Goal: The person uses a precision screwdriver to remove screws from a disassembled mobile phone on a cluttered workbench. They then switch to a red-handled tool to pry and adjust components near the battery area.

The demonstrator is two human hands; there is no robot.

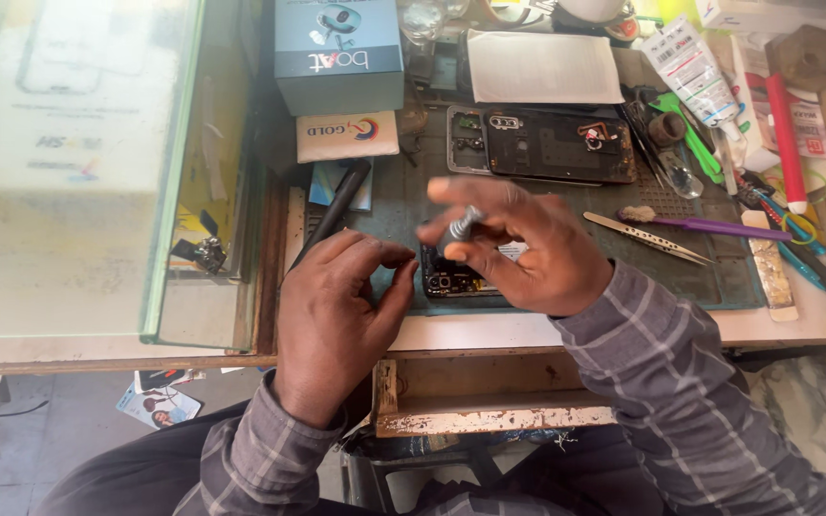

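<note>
My right hand (518, 250) grips a small silver-handled screwdriver (461, 226), tip pointing down at an opened phone (446, 279) lying on the dark green work mat (394, 205). My left hand (336, 311) rests at the phone's left edge, thumb and fingers curled against it, holding it steady. Most of the phone is hidden under both hands. A second opened phone body (539, 143), black with exposed parts, lies further back on the mat.
Metal tweezers (647, 237) and a purple pry tool (709, 226) lie to the right. A black pen-like tool (336, 205) lies left. Boxes (336, 53), a white paper (542, 67), tubes and tools crowd the back and right. A glass counter (69, 162) stands left.
</note>
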